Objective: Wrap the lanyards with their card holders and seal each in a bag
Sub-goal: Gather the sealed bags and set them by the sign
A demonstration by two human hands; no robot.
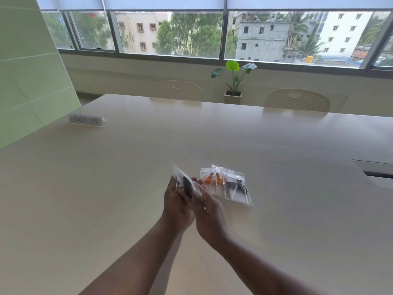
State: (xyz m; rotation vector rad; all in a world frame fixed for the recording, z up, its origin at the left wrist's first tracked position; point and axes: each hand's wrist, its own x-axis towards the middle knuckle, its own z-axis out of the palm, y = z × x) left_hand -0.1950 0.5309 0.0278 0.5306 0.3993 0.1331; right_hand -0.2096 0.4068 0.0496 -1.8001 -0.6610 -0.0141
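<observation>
1. Now both hands are up over the middle of the desk (106,188), well in from every edge, working one clear bag (187,184) between them.
2. Left hand (176,207) cradles that bag from beneath and the left, fingers curled up around it; a dark lanyard bundle shows through the plastic.
3. Right hand (209,216) is blurred, its fingertips at the bag's right side; it looks to be pinching it, though exactly how far the fingers are closed I cannot tell.
4. The bag's long axis tilts up and away to the left, its open or sealing end hard to make out.
5. Just right of the hands, two filled bags lie flat on the desk: the orange-lanyard bag (210,182) and, overlapping it, the black-lanyard bag (236,188).
6. So the pile sits on the right hand's side, the nearer hand for setting this one down, I reckon, once the seal is pressed.
</observation>
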